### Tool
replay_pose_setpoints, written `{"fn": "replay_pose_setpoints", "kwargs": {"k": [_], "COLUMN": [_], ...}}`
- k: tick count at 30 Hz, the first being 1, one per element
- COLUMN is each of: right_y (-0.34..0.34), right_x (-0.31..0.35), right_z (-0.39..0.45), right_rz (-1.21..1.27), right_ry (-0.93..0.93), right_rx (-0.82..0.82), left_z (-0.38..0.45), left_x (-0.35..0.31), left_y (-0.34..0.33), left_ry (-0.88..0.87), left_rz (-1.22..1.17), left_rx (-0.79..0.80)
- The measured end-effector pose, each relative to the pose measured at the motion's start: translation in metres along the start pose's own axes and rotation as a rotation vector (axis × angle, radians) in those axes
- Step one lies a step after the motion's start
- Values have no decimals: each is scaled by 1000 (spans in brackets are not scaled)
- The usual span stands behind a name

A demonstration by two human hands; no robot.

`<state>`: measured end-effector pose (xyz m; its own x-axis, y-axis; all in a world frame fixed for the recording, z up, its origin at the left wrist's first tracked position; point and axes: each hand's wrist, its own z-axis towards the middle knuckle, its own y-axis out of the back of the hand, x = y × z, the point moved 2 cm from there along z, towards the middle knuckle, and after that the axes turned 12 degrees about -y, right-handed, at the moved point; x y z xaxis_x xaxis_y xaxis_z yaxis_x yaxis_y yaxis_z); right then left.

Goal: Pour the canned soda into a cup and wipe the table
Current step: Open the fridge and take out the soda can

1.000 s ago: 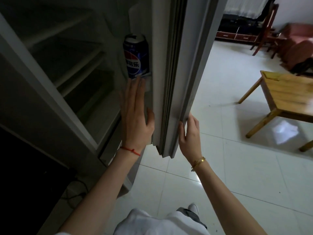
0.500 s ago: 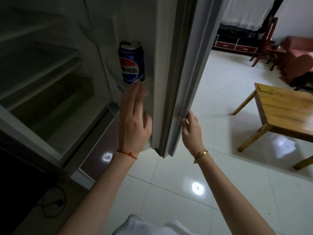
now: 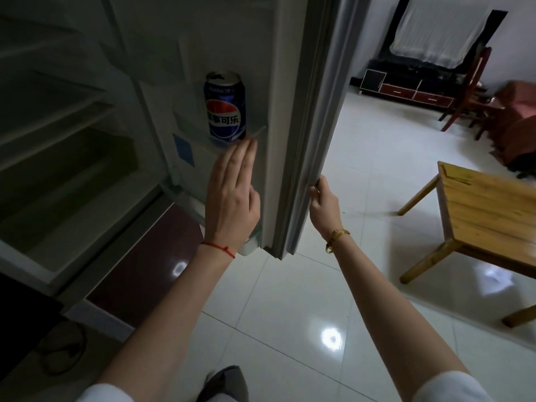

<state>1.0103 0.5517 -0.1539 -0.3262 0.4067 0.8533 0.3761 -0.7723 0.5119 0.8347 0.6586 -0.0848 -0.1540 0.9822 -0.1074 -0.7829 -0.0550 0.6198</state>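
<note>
Soda can (image 3: 225, 107) stands upright on the fridge door shelf (image 3: 203, 134), just above the left hand (image 3: 232, 195), whose straight fingers seem barely short of it. Right hand (image 3: 323, 203) curls around the door's edge (image 3: 304, 169). Farther right stands a wooden tabletop (image 3: 490, 210).
</note>
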Motion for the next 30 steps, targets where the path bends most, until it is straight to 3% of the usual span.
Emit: {"fn": "replay_pose_setpoints", "kwargs": {"k": [22,30], "right_y": [39,38], "right_x": [-47,-54], "right_z": [200,255], "right_rz": [-47,23], "right_ry": [4,-8], "right_rx": [129,92], "left_z": [101,131], "left_x": [-22,-23], "left_y": [-122,-154], "left_ry": [-36,27], "left_rz": [20,-10], "left_rx": [69,58]}}
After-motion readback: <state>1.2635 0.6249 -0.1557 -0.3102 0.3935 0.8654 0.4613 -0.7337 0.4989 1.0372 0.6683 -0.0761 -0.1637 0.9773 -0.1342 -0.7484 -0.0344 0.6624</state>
